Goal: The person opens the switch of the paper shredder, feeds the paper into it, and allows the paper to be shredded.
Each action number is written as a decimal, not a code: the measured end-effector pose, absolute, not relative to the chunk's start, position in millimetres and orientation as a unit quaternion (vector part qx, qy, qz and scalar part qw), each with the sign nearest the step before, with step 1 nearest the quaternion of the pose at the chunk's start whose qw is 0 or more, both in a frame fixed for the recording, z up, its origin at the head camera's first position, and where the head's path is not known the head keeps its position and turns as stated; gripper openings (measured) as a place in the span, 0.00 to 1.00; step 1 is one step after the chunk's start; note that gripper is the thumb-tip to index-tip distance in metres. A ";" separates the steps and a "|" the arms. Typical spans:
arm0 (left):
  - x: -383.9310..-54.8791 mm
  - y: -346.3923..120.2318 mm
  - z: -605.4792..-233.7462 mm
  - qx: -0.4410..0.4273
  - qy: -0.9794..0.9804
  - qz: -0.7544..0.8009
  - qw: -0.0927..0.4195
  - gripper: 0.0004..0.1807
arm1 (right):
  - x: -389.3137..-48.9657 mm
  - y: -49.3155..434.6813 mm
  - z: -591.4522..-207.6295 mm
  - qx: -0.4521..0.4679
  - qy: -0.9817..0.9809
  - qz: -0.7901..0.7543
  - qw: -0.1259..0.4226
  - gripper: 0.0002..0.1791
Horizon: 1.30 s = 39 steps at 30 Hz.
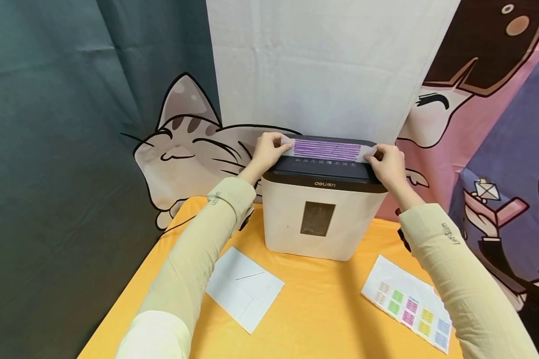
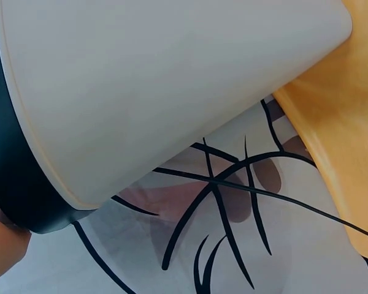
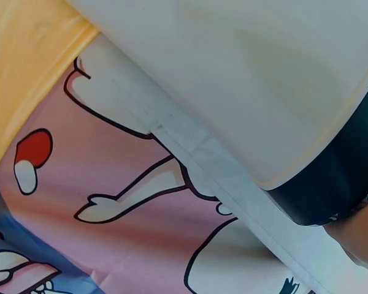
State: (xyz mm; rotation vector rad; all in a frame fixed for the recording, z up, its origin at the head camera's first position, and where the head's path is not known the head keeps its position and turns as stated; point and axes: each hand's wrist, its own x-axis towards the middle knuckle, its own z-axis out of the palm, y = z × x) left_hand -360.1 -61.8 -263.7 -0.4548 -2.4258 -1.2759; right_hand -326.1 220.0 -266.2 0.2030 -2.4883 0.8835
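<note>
A white paper shredder [image 1: 280, 224] with a dark top stands upright on the table, a small dark window [image 1: 317, 218] in its front. Over its top lies a strip of paper [image 1: 328, 148] with purple lines across its middle and pale ends. My left hand [image 1: 268, 150] pinches the left end between thumb and fingers, and my right hand [image 1: 388, 163] pinches the right end. The lower edge of the paper is right at the shredder's top. In the wrist views only part of the left hand [image 2: 6, 251] and right hand [image 3: 359, 239] shows beside the dark rim.
A white sheet with thin lines [image 1: 247, 294] lies on the yellow tablecloth [image 1: 314, 304] at front left. Sheets with coloured blocks [image 1: 406, 304] lie at front right, partly behind my right sleeve. A cartoon-printed curtain [image 1: 314, 65] hangs close behind the shredder. A dark cable [image 2: 282, 198] shows in the left wrist view.
</note>
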 end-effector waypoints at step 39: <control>-347.0 -64.1 -273.2 -0.201 -0.830 -0.486 0.187 0.07 | -301.0 236.0 -266.9 0.081 -0.882 0.377 0.271 0.11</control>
